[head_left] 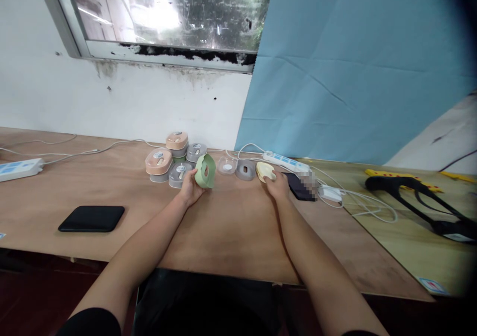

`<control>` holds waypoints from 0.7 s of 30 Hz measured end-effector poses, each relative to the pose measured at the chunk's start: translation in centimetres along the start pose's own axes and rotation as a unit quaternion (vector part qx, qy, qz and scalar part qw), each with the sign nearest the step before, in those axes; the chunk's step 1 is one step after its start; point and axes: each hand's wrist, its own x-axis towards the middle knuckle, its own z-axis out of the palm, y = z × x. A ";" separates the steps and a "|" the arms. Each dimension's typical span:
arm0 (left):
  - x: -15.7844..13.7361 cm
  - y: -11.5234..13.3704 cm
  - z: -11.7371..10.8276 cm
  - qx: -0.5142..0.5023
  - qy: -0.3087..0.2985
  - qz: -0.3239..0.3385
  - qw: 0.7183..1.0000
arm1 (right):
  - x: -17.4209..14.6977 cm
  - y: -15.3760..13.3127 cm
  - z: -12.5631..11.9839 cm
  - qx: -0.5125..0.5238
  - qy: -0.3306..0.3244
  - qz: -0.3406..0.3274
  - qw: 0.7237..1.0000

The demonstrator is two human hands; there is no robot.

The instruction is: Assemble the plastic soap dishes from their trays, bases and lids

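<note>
Over brown tabletop (231,226) | left grip (192,189): green piece (210,175) | blue sheet (354,67) beside window (219,13)

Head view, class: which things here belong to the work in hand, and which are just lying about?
Likely in the work:
green box, in the left hand
cream piece, in the right hand
clear piece and grey piece, between the hands
lidded boxes, some stacked

Apparently lying about:
black slab
left power strip
right power strip
white charger
</note>
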 end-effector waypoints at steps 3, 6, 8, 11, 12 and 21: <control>0.0 0.0 0.0 -0.004 0.001 -0.001 1.000 | 0.0 -0.3 -0.2 -0.015 -0.008 0.013 1.000; 0.0 0.0 0.0 -0.005 0.003 -0.004 1.000 | -0.2 -0.6 -0.4 -0.025 -0.023 0.024 0.999; 0.1 0.0 -0.1 -0.005 0.003 -0.006 1.000 | -0.2 -0.7 -0.5 -0.027 -0.032 0.028 0.999; 0.1 -0.1 -0.2 -0.006 -0.001 -0.006 1.000 | -0.2 -0.6 -0.4 -0.025 -0.031 0.022 0.999; 0.1 -0.1 -0.2 -0.005 -0.001 -0.006 1.000 | -0.2 -0.5 -0.4 -0.024 -0.028 0.020 0.999; 0.2 -0.3 -0.3 0.012 0.006 -0.022 1.000 | -0.2 -0.8 -0.4 -0.038 -0.028 0.024 0.999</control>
